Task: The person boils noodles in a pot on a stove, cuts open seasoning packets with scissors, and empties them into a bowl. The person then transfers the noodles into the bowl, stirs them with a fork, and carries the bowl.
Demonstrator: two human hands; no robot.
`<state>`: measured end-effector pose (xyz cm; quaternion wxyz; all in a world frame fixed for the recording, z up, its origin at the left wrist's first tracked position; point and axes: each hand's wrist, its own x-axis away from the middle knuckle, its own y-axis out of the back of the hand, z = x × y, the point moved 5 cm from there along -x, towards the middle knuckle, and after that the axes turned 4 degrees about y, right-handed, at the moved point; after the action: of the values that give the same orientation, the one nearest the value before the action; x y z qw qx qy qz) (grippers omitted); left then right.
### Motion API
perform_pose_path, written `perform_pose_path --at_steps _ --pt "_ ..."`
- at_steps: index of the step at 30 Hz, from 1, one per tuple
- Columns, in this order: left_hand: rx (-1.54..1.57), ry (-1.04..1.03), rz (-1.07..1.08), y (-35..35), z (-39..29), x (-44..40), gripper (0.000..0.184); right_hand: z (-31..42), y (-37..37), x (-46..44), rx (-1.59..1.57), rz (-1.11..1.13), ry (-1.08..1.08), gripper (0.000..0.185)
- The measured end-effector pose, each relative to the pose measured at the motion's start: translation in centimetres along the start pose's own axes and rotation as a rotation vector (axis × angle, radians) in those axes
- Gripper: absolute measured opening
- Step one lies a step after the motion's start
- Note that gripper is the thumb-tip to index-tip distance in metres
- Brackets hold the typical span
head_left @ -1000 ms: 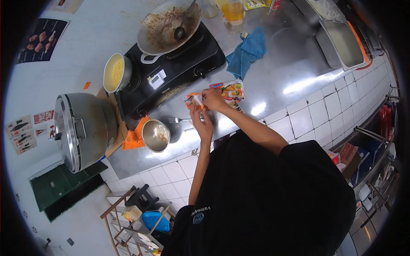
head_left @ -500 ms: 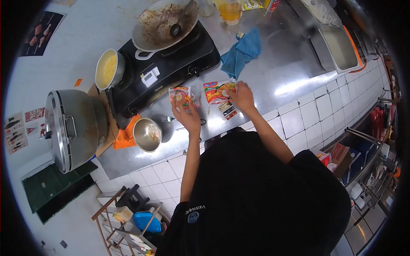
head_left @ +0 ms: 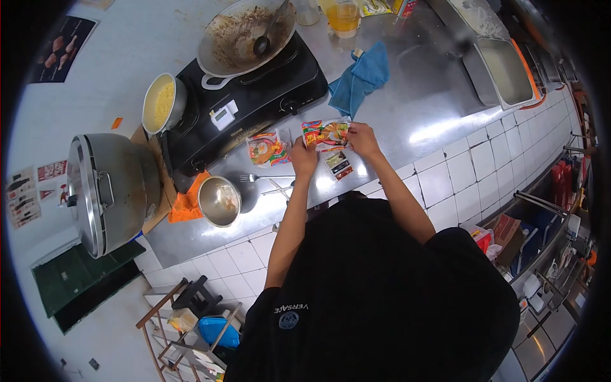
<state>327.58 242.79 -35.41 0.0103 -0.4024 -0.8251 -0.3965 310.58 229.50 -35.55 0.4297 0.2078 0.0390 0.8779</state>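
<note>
Both hands hold a red and yellow noodle packet (head_left: 326, 134) by its two ends, over the steel counter (head_left: 407, 114). My left hand (head_left: 304, 156) has its fingers closed on the left end. My right hand (head_left: 363, 139) pinches the right end. Just left of my left hand lies a second packet (head_left: 268, 150), flat on the counter. Small sachets (head_left: 338, 165) lie below the held packet, between my forearms. A fork (head_left: 258, 177) rests to the left of my left wrist, near a metal bowl (head_left: 219, 201).
A black stove (head_left: 254, 102) carries a wok (head_left: 245, 38) with a ladle and a pot of noodles (head_left: 163, 105). A blue cloth (head_left: 361, 79) lies right of it. An orange cloth (head_left: 186, 202) and large lidded pot (head_left: 121, 191) stand left; a yellow-filled jug (head_left: 344, 18) is behind.
My left hand has let go of the left packet and moved right to the other one. That packet is now held by both hands, its sachets more exposed below.
</note>
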Motion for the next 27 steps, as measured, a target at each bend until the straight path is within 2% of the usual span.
perform_pose_path --at_steps 1,3,4,6,9,11,12,15,19,22,26,27 --pt "0.041 0.060 0.111 -0.2 0.2 -0.2 0.042 0.2 0.2 -0.5 0.155 -0.043 0.091 0.015" --pt "0.469 0.172 0.147 -1.4 1.7 -0.2 0.033 0.0 -0.2 -1.6 0.466 -0.123 0.274 0.017" --pt "0.685 0.226 0.161 -2.0 2.5 -0.4 0.028 -0.4 -0.4 -1.9 0.455 -0.108 0.218 0.019" --pt "0.691 0.230 0.211 -1.9 2.0 -0.2 0.020 0.0 -1.0 -2.1 0.436 -0.076 0.103 0.023" --pt "0.772 0.228 0.280 -1.8 2.1 0.0 0.014 0.5 -2.1 -1.9 0.601 -0.116 0.198 0.026" --pt "0.847 0.213 0.295 -1.6 1.7 0.2 0.017 -0.1 -2.1 -2.3 0.360 -0.065 0.179 0.024" --pt "0.845 0.200 0.271 -1.3 1.7 0.2 0.017 -0.4 -2.2 -2.4 0.237 -0.036 0.170 0.023" --pt "0.844 0.185 0.189 -0.5 1.4 -0.1 0.018 -0.2 -0.9 -0.6 -0.338 0.068 -0.080 0.018" --pt "0.792 0.224 0.119 -0.3 0.9 0.1 0.021 0.7 2.4 1.2 -0.468 -0.098 0.021 0.018" --pt "0.717 0.197 0.044 -0.4 1.0 -0.5 0.024 -0.7 4.6 2.4 -0.623 -0.184 -0.071 0.020" --pt "0.545 0.120 -0.018 0.3 1.1 -0.8 0.037 -1.4 7.4 4.4 -0.447 -0.165 -0.111 0.021" --pt "0.389 0.072 -0.074 0.8 0.4 -0.5 0.042 -2.5 8.1 4.2 -0.219 -0.191 -0.086 0.026"
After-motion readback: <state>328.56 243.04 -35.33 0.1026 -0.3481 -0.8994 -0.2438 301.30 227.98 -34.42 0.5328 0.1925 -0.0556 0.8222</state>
